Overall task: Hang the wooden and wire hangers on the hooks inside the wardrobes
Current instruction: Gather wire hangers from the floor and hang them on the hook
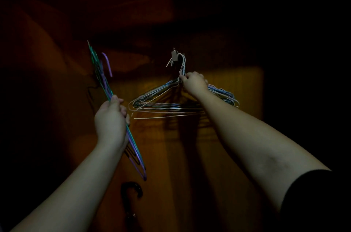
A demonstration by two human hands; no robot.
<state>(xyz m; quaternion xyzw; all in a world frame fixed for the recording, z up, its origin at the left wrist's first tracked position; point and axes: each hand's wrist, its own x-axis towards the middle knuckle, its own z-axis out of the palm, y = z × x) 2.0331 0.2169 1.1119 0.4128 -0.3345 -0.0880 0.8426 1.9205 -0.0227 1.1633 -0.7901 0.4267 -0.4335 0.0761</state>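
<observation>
Gripping the necks of a bundle of pale wire hangers (167, 98), too many to count, the right hand (193, 82) curls closed just below one metal hook (175, 56) on the far wardrobe wall (237, 89). At left, the left hand (111, 119) clasps several green and purple hangers (106, 87) edge-on.

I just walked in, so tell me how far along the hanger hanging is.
Nearly done: the pale wire hangers sit on the small metal wall hook, gripped at the necks by the right hand. In hand: the left hand holds green and purple wire hangers. Left: hanging those.
</observation>
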